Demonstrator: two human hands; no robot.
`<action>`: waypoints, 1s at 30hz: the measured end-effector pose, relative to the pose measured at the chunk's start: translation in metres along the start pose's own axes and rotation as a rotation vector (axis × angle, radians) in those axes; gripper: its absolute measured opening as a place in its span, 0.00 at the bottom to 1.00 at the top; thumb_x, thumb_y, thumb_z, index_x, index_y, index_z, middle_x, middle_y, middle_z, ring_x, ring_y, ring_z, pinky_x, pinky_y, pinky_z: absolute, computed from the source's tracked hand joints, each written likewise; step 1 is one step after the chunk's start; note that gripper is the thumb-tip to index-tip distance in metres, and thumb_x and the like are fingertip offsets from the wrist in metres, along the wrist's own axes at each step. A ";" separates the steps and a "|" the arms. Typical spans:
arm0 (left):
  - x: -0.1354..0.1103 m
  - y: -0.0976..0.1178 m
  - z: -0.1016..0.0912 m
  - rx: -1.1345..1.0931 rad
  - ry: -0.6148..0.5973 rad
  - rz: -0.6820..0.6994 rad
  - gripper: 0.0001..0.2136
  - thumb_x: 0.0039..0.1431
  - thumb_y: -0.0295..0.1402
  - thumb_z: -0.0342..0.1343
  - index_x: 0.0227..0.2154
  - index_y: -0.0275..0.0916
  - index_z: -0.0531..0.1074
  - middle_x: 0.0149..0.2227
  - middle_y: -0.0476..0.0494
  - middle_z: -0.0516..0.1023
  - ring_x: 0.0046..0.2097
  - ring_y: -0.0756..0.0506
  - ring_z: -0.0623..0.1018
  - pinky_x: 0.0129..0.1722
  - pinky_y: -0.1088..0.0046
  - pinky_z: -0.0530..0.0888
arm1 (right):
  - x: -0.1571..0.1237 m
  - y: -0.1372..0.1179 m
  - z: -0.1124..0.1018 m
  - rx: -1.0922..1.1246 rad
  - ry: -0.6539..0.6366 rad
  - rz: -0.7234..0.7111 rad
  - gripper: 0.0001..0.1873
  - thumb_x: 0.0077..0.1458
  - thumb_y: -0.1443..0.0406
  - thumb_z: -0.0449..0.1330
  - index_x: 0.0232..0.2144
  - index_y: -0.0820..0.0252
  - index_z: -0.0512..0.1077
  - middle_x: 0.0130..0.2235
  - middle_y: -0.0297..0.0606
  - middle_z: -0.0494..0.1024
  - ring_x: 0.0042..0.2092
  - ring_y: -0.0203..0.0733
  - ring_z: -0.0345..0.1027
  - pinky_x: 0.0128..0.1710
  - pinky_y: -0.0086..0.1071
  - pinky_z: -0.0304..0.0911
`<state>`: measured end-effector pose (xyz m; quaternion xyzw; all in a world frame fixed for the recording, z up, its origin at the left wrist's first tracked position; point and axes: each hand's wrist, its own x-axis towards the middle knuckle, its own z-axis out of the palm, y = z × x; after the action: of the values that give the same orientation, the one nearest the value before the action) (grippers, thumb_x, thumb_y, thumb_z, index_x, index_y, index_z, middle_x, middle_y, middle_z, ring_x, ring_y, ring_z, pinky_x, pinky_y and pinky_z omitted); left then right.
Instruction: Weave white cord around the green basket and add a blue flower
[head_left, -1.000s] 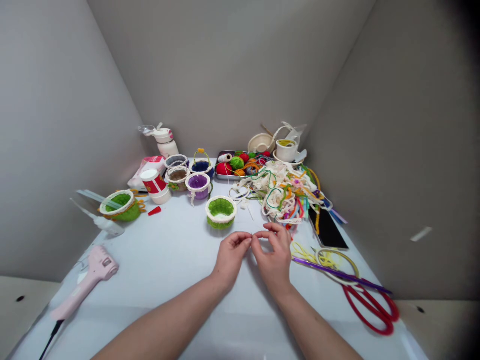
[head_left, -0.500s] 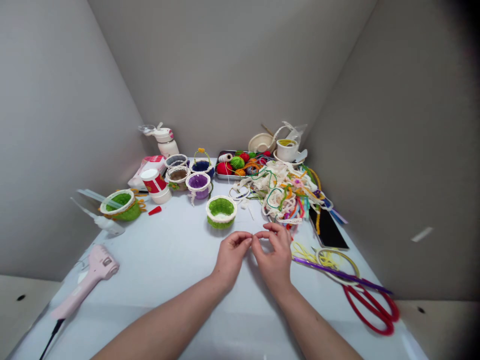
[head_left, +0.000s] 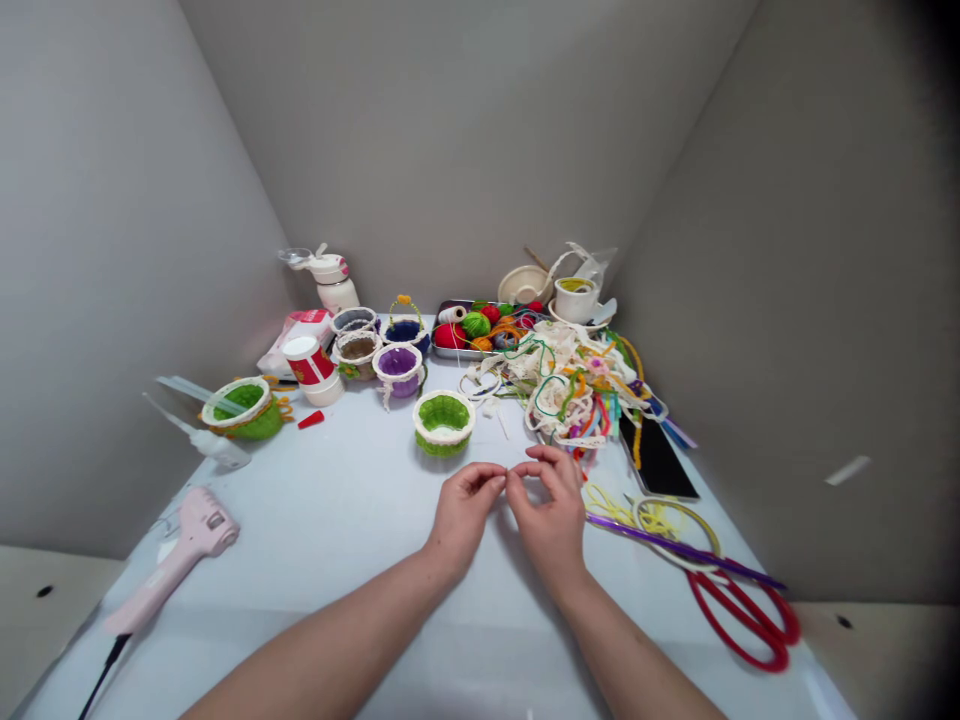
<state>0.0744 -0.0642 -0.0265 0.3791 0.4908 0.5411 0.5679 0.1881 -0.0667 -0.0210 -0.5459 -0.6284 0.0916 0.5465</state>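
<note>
While both hands meet just in front of the green basket [head_left: 443,423], the head view shows the left hand [head_left: 463,511] and the right hand [head_left: 553,515] with their fingertips pinched together, thumb against forefinger on each. Between the two pinches something very thin seems to be held, perhaps a thread or a fine strand, but it is too small to say what it is. My judgement is that such a thing is almost weightless, soft and limp, easy to lose from the fingers, so it should be taken close to its ends with the very tips, as the hands do here.

Both forearms come in from the near edge of the table [head_left: 352,520] and converge; the wrists are low, close to the table top, the palms turned partly toward each other, and the other fingers are curled loosely.

To the right of the green basket lies a tangled heap of cords and ribbons [head_left: 577,390], and nearer to the person from it are red scissors [head_left: 742,615] and a purple strip [head_left: 675,547]. Far to the left of the basket a pink glue gun [head_left: 176,555] lies on the table. Behind the basket stand more small baskets [head_left: 397,365] and a tray of yarn balls [head_left: 480,328].
</note>
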 end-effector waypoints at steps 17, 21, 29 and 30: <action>-0.002 0.004 0.000 0.055 -0.009 0.006 0.06 0.49 0.32 0.61 0.29 0.37 0.78 0.32 0.45 0.81 0.37 0.46 0.77 0.42 0.70 0.71 | 0.002 -0.001 -0.003 0.068 -0.059 0.112 0.05 0.51 0.65 0.60 0.25 0.58 0.72 0.41 0.40 0.71 0.47 0.47 0.65 0.50 0.43 0.58; -0.001 0.005 0.000 0.077 -0.003 0.012 0.06 0.49 0.32 0.61 0.29 0.37 0.78 0.32 0.45 0.81 0.37 0.46 0.77 0.42 0.70 0.72 | 0.002 0.000 -0.003 0.069 -0.063 0.109 0.04 0.51 0.65 0.60 0.25 0.58 0.72 0.41 0.40 0.71 0.47 0.47 0.65 0.50 0.44 0.58; -0.002 0.008 0.000 0.109 -0.006 0.026 0.05 0.49 0.32 0.60 0.29 0.37 0.78 0.32 0.45 0.81 0.37 0.46 0.77 0.41 0.70 0.72 | 0.002 0.001 -0.004 0.055 -0.067 0.103 0.04 0.51 0.64 0.61 0.26 0.58 0.73 0.42 0.40 0.70 0.48 0.48 0.65 0.51 0.44 0.58; -0.003 0.008 0.000 0.113 -0.005 0.027 0.05 0.49 0.32 0.60 0.28 0.37 0.78 0.32 0.45 0.81 0.37 0.46 0.77 0.41 0.70 0.72 | 0.002 0.001 -0.004 0.053 -0.069 0.100 0.04 0.51 0.64 0.61 0.26 0.58 0.73 0.42 0.40 0.70 0.48 0.48 0.65 0.51 0.44 0.58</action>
<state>0.0726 -0.0657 -0.0180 0.4183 0.5142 0.5191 0.5395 0.1920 -0.0669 -0.0192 -0.5585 -0.6162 0.1539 0.5335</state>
